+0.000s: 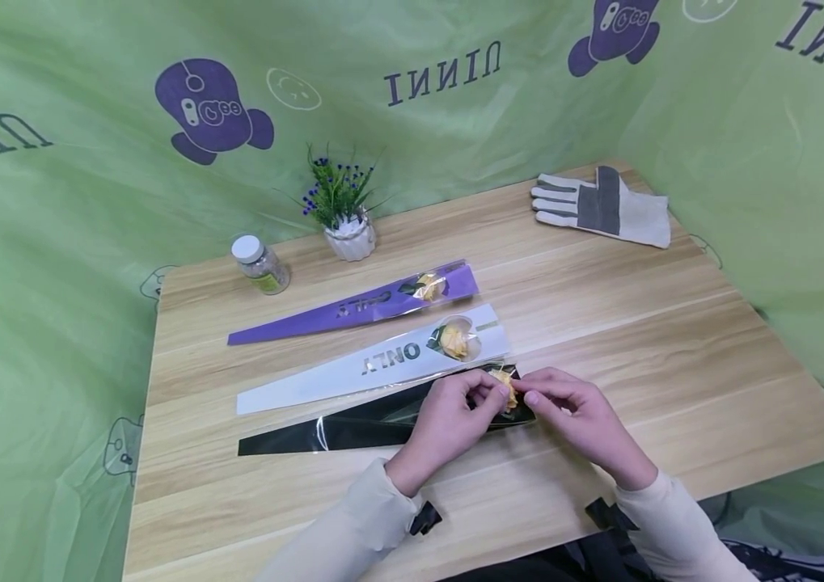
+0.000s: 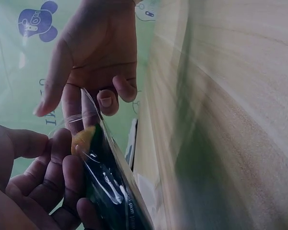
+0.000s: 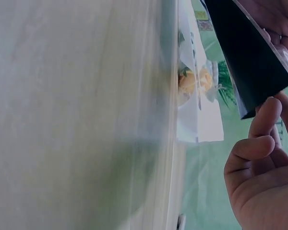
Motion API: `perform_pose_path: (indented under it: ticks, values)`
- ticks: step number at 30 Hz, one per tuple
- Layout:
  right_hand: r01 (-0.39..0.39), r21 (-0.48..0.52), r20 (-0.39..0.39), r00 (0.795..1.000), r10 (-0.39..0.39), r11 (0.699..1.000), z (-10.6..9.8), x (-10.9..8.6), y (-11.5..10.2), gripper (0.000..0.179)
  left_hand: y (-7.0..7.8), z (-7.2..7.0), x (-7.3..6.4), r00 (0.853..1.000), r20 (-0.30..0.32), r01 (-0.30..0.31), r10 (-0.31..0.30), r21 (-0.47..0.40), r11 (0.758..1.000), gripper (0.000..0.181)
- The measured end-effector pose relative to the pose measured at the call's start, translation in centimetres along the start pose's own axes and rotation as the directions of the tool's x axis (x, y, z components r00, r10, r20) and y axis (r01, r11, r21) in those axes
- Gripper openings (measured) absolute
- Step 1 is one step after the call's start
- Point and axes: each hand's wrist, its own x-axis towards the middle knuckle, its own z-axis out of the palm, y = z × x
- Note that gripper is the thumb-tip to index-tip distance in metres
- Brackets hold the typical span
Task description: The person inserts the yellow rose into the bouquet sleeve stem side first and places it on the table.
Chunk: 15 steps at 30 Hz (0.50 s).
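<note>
A black flower sleeve (image 1: 361, 424) with a clear front lies nearest the person, its wide end lifted off the table. A yellow rose (image 1: 506, 388) shows at that end. My left hand (image 1: 458, 412) pinches the clear film beside the rose between thumb and fingers, as the left wrist view (image 2: 43, 177) shows. From the other side, my right hand (image 1: 582, 408) touches the sleeve's wide end with its fingertips. Its thumb (image 2: 50, 96) stands apart in the left wrist view. In the right wrist view, fingers (image 3: 266, 117) meet the sleeve's black back (image 3: 249, 57).
Beyond lie a white sleeve (image 1: 324, 376) and a purple sleeve (image 1: 310, 321), each with a yellow rose and the word ONLY. Further back stand a white-capped jar (image 1: 262, 267) and a potted plant (image 1: 349, 234). A work glove (image 1: 601, 206) lies at the far right corner.
</note>
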Motion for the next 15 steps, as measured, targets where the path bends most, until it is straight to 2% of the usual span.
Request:
perform_pose_path:
  ticks: [5,8,15]
  values:
    - [-0.03,-0.025,0.036,0.999,0.031,0.999,-0.01,-0.14,0.25,0.026,0.07,-0.07,-0.02,1.0,0.0,-0.005,0.005,0.009,1.0,0.018]
    - [-0.037,-0.001,0.042,0.998,0.037,0.999,0.01,-0.16,0.09,0.02,0.07,-0.09,-0.01,1.0,-0.011,-0.008,0.008,0.039,0.999,0.019]
    - [0.057,-0.104,0.127,0.991,-0.044,0.993,0.38,0.31,-0.11,0.026,0.25,-0.22,-0.14,1.0,-0.017,0.005,-0.004,0.078,0.997,0.017]
